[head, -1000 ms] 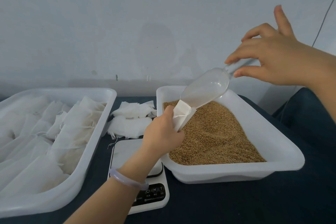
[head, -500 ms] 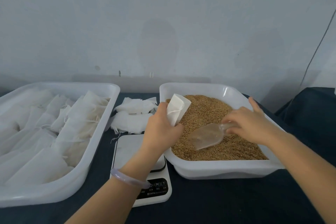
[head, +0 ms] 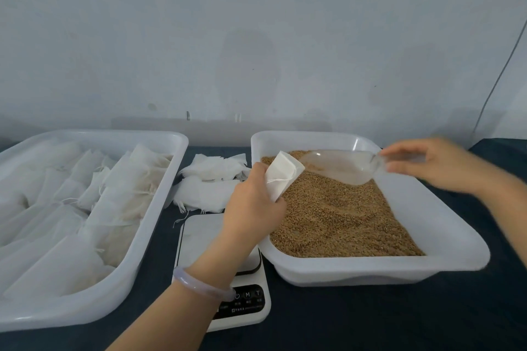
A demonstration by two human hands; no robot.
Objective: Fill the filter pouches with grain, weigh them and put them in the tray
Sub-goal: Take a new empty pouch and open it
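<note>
Within the grip of the left hand [head: 253,202], whose fingers are curled round its lower half, a filter pouch [head: 282,177] stands tilted with its mouth held open toward the right. Just beyond that mouth hangs the clear scoop [head: 342,165], its lip near the pouch. Its handle is pinched in the grip of the right hand [head: 439,162], which is blurred. How much the scoop carries I cannot tell.

Directly beneath both lies the grain [head: 328,216], heaped in the white grain tray [head: 370,268]. Under the left wrist sits the scale [head: 199,239]; what shows of its plate is bare, so this pouch looks unweighed. Just behind and left of the grip, a pile of empty pouches [head: 211,182] lies on the worktop [head: 370,322]. Farther left, the big tray [head: 142,273] holds many filled pouches [head: 114,194].

The job seems well under way. This pouch is mid-fill, with weighing and placing to come, and the pile remains.
</note>
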